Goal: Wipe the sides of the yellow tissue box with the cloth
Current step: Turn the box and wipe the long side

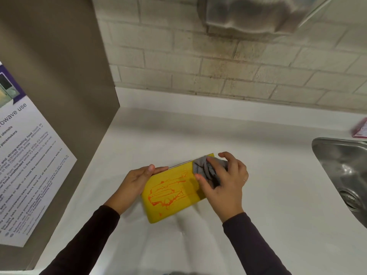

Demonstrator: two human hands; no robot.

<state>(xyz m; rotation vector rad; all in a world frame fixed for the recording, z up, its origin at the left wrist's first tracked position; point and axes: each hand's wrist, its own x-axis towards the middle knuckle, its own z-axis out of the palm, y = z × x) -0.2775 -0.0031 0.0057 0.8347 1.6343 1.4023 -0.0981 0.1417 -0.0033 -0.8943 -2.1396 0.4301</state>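
**cloth at the far right corner, smear down-left along the box**

lying on the white table (258,205), just in front of the body and between the two hands: the yellow box (168,203). tipped so one broad face looks up at the camera. long axis slanted, from the near-left corner up to the far-right corner. across that face, an orange smear (168,193), thickest toward the near-left half.

on the far-right end: the right hand (226,183), closed down over the bunched grey cloth (204,169), fingers pressing it flat against the box, thumb at the lower edge of the cloth. cloth touching the box at the top right corner and overlapping the far edge there.

on the left end: the left hand (135,181), clamped on the short side, thumb laid along the far top edge, fingers mostly hidden behind the box. bracing grip, by the look of it.

relation that matters: from the cloth, the smear lies down and to the left, along the long axis and toward the left hand. likely a stroke drawn that way, against the brace of the left hand. right hand plainly the working one, already on the cloth.

off to the right, well apart: a steel sink (341,175). to the left, a grey cabinet side (59,76) with a printed notice (25,165).

wiping judged barely begun on this face, with the smear largely unbroken.
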